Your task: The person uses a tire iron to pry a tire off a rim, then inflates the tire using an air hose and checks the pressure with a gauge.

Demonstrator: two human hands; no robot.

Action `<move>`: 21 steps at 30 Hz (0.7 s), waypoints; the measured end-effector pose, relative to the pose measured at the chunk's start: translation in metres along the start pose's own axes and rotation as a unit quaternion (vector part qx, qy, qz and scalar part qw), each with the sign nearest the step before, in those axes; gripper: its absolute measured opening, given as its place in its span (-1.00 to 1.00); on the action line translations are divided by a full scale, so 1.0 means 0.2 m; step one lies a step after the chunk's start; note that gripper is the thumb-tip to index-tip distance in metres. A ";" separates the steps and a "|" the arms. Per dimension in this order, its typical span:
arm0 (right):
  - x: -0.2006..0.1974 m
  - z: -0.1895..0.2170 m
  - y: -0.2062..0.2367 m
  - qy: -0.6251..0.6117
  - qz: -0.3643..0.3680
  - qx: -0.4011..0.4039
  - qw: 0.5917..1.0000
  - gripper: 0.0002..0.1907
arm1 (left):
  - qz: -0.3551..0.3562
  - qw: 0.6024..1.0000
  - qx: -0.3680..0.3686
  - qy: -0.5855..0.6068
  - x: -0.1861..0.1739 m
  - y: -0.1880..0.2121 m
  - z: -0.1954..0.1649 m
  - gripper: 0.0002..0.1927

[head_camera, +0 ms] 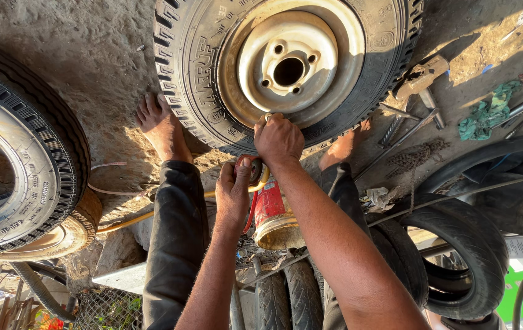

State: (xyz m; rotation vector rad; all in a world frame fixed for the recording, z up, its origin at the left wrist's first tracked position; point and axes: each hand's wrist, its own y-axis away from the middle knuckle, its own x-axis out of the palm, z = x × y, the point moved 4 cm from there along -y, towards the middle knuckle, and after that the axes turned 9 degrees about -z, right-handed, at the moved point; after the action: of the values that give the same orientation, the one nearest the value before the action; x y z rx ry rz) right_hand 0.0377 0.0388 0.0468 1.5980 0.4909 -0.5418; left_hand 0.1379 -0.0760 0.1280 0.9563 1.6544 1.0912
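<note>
The wheel [289, 67] lies flat on the dirt ground [90, 67] just beyond the person's bare feet, a rubber tyre on a steel rim that looks heavy and stiff, best gripped by the tread edge or the rim lip. The right hand [278, 139] has its fingers pinched on something small at the near rim, probably the valve, which the fingers hide. The left hand [234, 189] is closed round a round gauge [254, 170] on a yellow hose [151, 215], its face hard to make out.

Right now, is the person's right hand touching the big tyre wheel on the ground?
Touching. The head view shows the right hand pressed against the wheel at the lower rim edge, fingers curled on something small there, with no gap visible.
</note>
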 end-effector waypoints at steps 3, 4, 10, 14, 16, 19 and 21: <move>0.00 0.00 0.00 0.003 -0.007 -0.002 1.000 -0.57 | 0.001 1.000 -0.005 0.003 0.00 0.00 0.01 -0.45; 0.00 0.00 0.00 0.004 -0.005 -0.002 1.000 -0.57 | 0.003 1.000 -0.011 0.000 0.00 0.00 0.01 -0.45; -0.01 0.00 0.00 0.002 -0.007 0.000 1.000 -0.56 | 0.002 1.000 -0.011 0.007 0.00 0.00 0.00 -0.45; -0.01 0.01 0.00 -0.004 -0.022 0.002 1.000 -0.57 | 0.003 1.000 -0.013 0.017 0.00 0.01 -0.01 -0.45; -0.01 0.01 -0.01 -0.006 -0.025 -0.002 1.000 -0.57 | 0.004 1.000 -0.010 0.017 0.00 0.01 -0.02 -0.44; -0.02 0.01 0.00 -0.009 -0.024 0.000 1.000 -0.59 | 0.004 1.000 -0.004 0.021 -0.01 0.02 -0.02 -0.45; -0.02 0.01 0.00 -0.008 -0.023 0.002 1.000 -0.59 | 0.006 1.000 -0.005 0.026 0.00 0.02 -0.03 -0.46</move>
State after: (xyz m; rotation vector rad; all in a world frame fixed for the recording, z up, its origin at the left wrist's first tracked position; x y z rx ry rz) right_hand 0.0343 0.0370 0.0496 1.5885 0.5165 -0.5906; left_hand 0.1329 -0.0768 0.1322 0.9400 1.6857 1.1388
